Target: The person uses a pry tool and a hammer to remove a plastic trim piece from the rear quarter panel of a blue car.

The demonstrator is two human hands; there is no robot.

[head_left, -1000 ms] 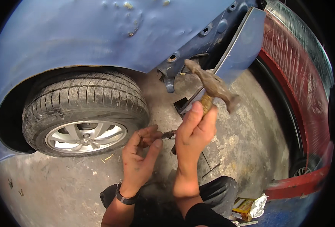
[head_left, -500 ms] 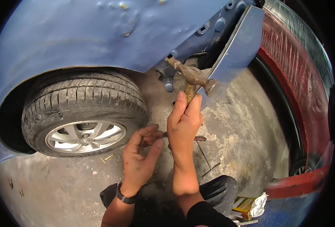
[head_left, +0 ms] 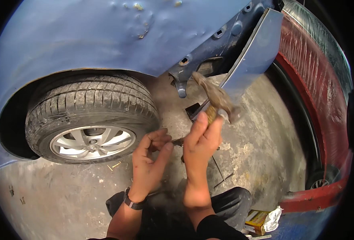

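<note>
My right hand (head_left: 203,146) is wrapped round the short yellowish handle of a rusty brown hammer (head_left: 219,98). The hammer is blurred and held up in front of the blue car panel edge. To its left my left hand (head_left: 151,158) hovers with fingers half curled and thumb apart, holding nothing that I can see. Above both hands is the dented blue car fender (head_left: 105,44), with chipped spots near its top. A wheel (head_left: 93,116) with a silver rim sits under the fender, left of my hands. A dark tool (head_left: 179,142) lies partly hidden behind my right wrist.
On the right stands a red car part (head_left: 305,80) under clear plastic film. A yellow box (head_left: 258,221) with white wrapping lies at the lower right. A thin metal rod (head_left: 224,180) and small yellow pieces (head_left: 115,165) are on the stained concrete floor (head_left: 261,144).
My right hand and the hammer have moved right and slightly down, away from the bracket beside the fender. The left hand keeps its pose. The whole view has shifted slightly.
</note>
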